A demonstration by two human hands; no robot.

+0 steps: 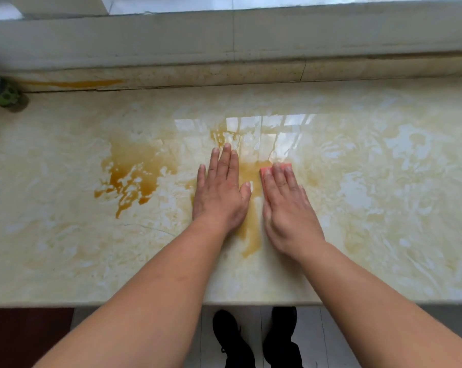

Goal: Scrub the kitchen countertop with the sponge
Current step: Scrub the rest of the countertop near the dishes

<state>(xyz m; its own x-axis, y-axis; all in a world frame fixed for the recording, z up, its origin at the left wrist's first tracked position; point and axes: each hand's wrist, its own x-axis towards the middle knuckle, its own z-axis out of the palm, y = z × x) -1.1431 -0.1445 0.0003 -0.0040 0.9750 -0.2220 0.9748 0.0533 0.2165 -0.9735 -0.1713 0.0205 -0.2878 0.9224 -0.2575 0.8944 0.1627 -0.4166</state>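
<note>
The cream marble countertop [65, 248] carries brown-orange liquid stains: a large splash [134, 179] left of centre and a streak [251, 235] running between my hands. My right hand [288, 205] lies flat on a pink sponge [264, 171], pressing it onto the counter; only the sponge's far corner and edge show past my fingertips. My left hand [220, 189] rests flat on the counter just left of the streak, fingers together and extended, holding nothing.
A green bottle [1, 88] stands at the far left against the raised back ledge [224, 73], which has an orange smear at its left. The counter's front edge [118, 304] runs below my forearms; my black shoes [232, 338] stand on the floor.
</note>
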